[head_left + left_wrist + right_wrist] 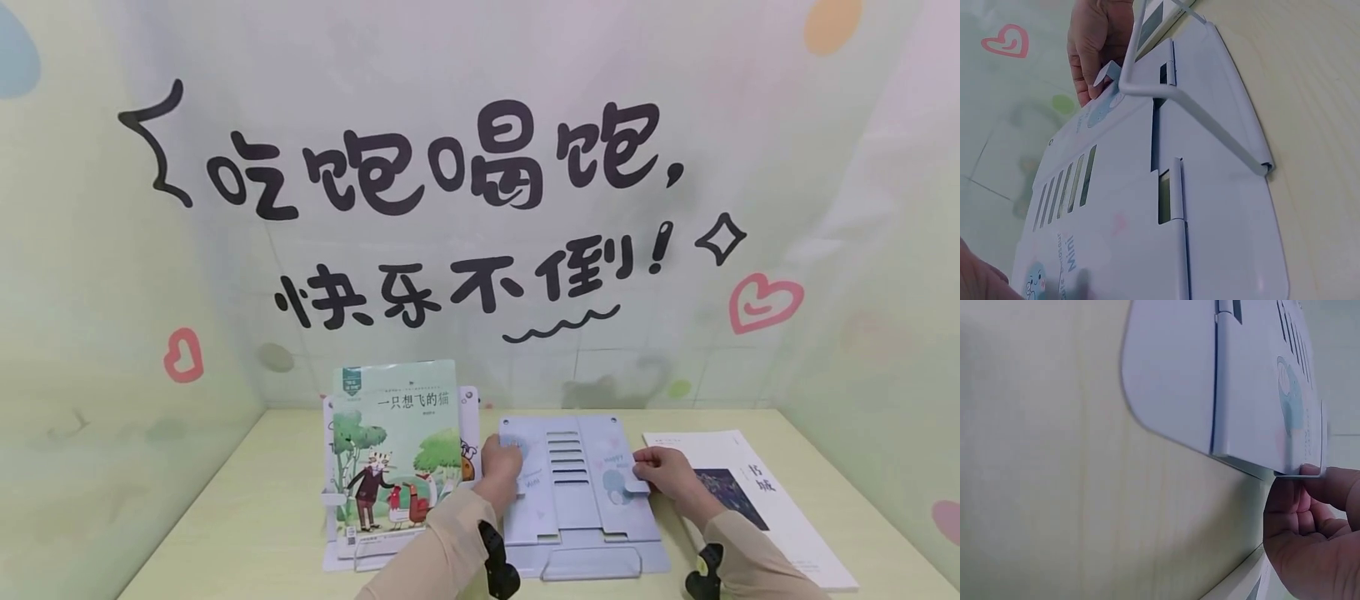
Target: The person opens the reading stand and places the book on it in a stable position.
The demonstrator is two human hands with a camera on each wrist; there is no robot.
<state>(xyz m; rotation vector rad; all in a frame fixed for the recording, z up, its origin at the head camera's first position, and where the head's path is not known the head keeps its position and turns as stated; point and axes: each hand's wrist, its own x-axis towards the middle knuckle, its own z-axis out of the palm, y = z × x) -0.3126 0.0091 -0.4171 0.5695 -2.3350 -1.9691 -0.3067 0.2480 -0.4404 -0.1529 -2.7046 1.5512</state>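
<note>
A pale lilac metal book stand [577, 508] leans back on its base on the table, with slots down its middle and cartoon prints. My left hand [501, 467] grips its left edge, the fingers partly hidden. In the left wrist view only a bit of that hand [982, 275] shows at the lower left. At the right edge, my right hand [671, 477] holds the small side tab [637, 486] between thumb and fingers. The right wrist view shows this hand [1319, 525] with the thumb on the tab. A wire page holder [1210, 128] sticks out in front of the base.
To the left, a second stand [470, 417] bears an upright picture book [397, 450] with a cat on its cover. A white book [787, 517] lies flat on the wooden table [225, 517] at the right. A printed backdrop [480, 67] stands behind.
</note>
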